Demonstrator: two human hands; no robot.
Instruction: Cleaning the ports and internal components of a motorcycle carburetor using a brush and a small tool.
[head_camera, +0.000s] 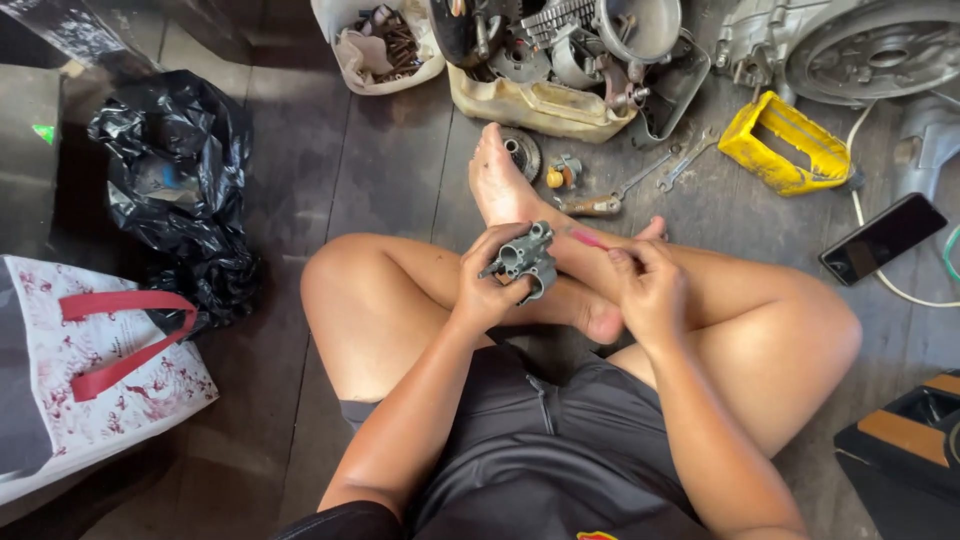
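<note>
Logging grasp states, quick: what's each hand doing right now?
Left hand: closed around a grey metal part.
Right hand: closed, pinching a thin red tool.

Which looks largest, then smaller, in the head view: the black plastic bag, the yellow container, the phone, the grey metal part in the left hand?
1. Black plastic bag
2. Yellow container
3. Phone
4. Grey metal part held in the left hand

The phone and the part look close in size; the part sits nearer the camera, so their order is unsure.

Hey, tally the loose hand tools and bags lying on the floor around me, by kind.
Wrenches: 2
Screwdriver: 1
Black plastic bag: 1
Patterned tote bag: 1
Total: 5
</note>
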